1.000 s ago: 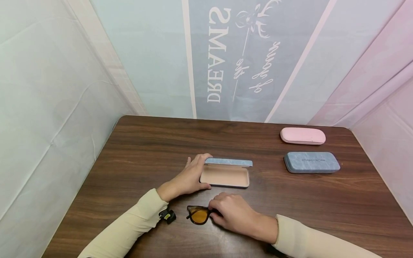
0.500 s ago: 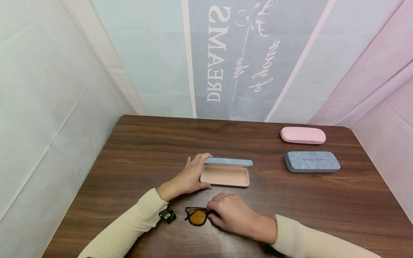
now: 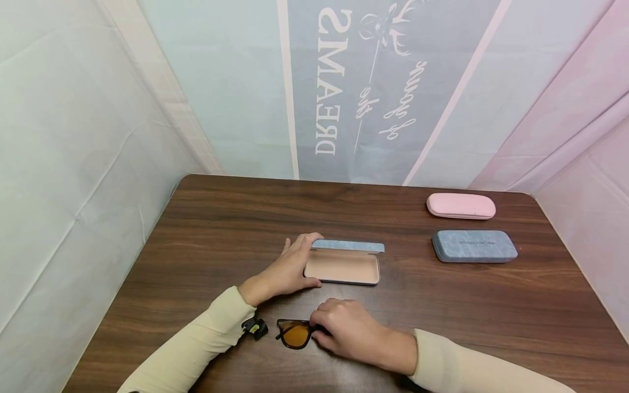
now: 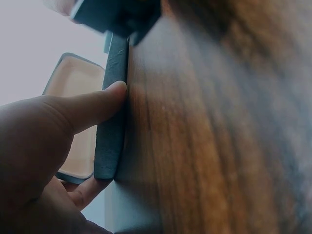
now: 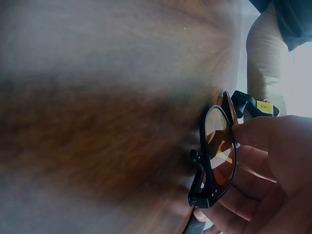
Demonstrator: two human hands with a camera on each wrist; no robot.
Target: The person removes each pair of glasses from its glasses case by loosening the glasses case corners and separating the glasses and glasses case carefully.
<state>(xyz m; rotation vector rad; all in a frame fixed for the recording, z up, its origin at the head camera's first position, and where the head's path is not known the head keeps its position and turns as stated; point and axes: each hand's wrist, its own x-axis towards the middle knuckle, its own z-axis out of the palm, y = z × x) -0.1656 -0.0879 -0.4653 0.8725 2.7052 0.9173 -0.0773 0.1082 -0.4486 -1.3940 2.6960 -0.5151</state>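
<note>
My left hand [image 3: 285, 270] grips the left end of an opened blue glasses case [image 3: 344, 268] with a beige lining. In the left wrist view, the thumb presses the case's dark outer side [image 4: 109, 151], and other fingers reach round its end. The case's lid [image 3: 349, 245] stands raised at the back. Nearer the front, my right hand [image 3: 349, 330] pinches black-framed sunglasses [image 3: 296, 334] with amber lenses, low over or on the table. In the right wrist view, thumb and fingers hold the sunglasses [image 5: 220, 146] round one lens; the hand hides part of them in the head view.
At the right of the brown wooden table [image 3: 236, 210] lie a closed blue glasses case [image 3: 474, 246] and, behind it, a closed pink glasses case [image 3: 461, 206]. A black strap-mounted device [image 3: 254, 328] sits at the left wrist. Fabric-covered walls border the table.
My right hand has shifted slightly left and toward the front, taking the sunglasses with it. The left hand and the opened case have stayed in place.
</note>
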